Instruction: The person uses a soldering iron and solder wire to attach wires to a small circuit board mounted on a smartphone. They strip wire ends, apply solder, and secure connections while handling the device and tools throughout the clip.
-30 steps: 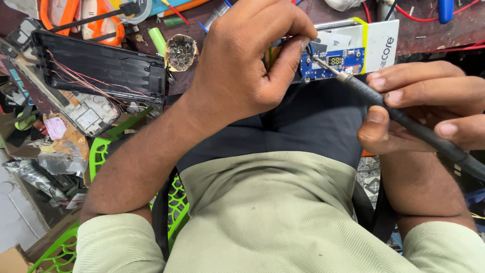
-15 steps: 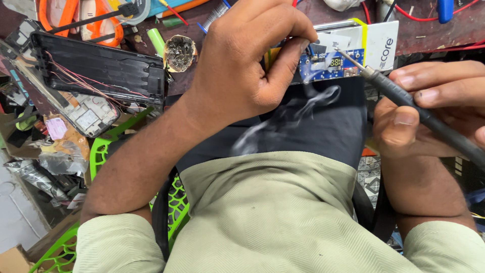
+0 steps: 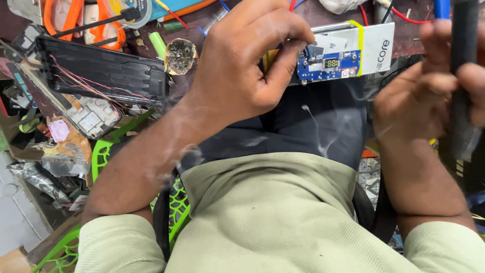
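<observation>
right hand [image 3: 429,96] lifted away gripping dark tool [image 3: 462,76], probably soldering iron

By the left hand [image 3: 242,76]: blue circuit board [image 3: 328,64], glossy; white casing [image 3: 376,48], smooth plastic. Matt black handle [image 3: 462,76] in the right hand [image 3: 429,96]. Left of the left hand: black housing [image 3: 101,73], ribbed matt plastic.

The left hand [image 3: 247,65] is curled, thumb pressed toward the bent fingertips in a pinch, its bare forearm slanting down to a rolled sleeve. The right hand [image 3: 429,86] is raised at the right edge, fingers wrapped closed, forearm upright.
</observation>
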Available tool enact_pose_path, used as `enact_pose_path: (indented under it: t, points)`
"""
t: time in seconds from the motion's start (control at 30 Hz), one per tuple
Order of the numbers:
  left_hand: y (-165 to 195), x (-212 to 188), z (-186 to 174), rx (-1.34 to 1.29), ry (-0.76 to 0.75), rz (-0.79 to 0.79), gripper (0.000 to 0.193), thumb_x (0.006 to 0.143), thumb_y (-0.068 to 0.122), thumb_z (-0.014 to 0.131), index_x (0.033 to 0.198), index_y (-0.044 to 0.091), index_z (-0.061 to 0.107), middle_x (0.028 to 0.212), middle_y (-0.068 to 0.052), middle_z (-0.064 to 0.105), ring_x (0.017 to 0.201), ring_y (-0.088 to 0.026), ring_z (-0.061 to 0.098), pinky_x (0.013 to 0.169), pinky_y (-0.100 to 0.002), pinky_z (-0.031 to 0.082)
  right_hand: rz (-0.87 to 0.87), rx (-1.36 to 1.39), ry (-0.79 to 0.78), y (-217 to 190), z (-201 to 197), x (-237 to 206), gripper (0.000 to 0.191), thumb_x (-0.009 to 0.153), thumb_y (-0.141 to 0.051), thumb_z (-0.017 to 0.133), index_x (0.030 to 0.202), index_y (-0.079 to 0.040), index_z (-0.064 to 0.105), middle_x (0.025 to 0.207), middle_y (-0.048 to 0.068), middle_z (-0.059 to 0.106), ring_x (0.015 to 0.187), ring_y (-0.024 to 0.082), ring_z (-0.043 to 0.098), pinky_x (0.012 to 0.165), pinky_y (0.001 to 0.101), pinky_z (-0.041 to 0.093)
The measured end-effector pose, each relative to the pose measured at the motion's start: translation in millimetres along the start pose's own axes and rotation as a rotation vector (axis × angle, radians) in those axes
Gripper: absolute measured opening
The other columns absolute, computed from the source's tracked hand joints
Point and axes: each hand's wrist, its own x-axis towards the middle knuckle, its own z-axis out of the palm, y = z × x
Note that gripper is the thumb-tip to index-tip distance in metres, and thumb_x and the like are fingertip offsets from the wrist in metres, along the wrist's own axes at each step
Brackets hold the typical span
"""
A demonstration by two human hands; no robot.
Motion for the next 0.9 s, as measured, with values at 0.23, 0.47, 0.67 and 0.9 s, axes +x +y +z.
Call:
enact_pose_path:
  t: [0.23,0.47,0.67,0.9]
  points:
    - [0,2,-1,0.022,-0.012,0.015,0.013,0.101,-0.001,0.07,0.111,0.004,0.064,0.105,-0.011,0.063,0.094,-0.028,0.066,0.083,-0.035,0.053,-0.018,-0.106,-0.229,-14,20,14,0.02,0.114,-0.022,0.054,0.128,-0.012,0.044,0.124,0.018,0.056,0.099,0.026,0.071,0.095,0.0398,0.062]
    - [15,14,-1,-0.074,0.132,-0.156,0.022,0.103,0.007,0.074,0.121,0.003,0.062,0.099,-0.007,0.068,0.087,-0.016,0.071,0.082,-0.029,0.057,-0.01,-0.147,-0.243,-17,23,18,0.018,0.115,-0.016,0.059,0.127,-0.01,0.047,0.125,0.017,0.057,0.099,0.028,0.071,0.093,0.0394,0.062]
    - [14,39,1,0.111,0.181,-0.21,0.021,0.094,0.007,0.08,0.109,0.001,0.067,0.087,-0.009,0.068,0.073,-0.015,0.07,0.067,-0.029,0.056,-0.019,-0.191,-0.315,-19,17,20,0.021,0.113,-0.011,0.064,0.125,-0.009,0.047,0.125,0.018,0.058,0.104,0.029,0.073,0.094,0.0394,0.064]
    - [21,46,2,0.13,0.08,-0.191,0.02,0.087,0.0,0.075,0.106,-0.005,0.068,0.082,-0.012,0.066,0.068,-0.02,0.069,0.063,-0.031,0.054,-0.031,-0.205,-0.312,-22,19,24,0.02,0.113,-0.009,0.066,0.124,-0.009,0.051,0.122,0.019,0.06,0.104,0.029,0.073,0.091,0.0374,0.064]
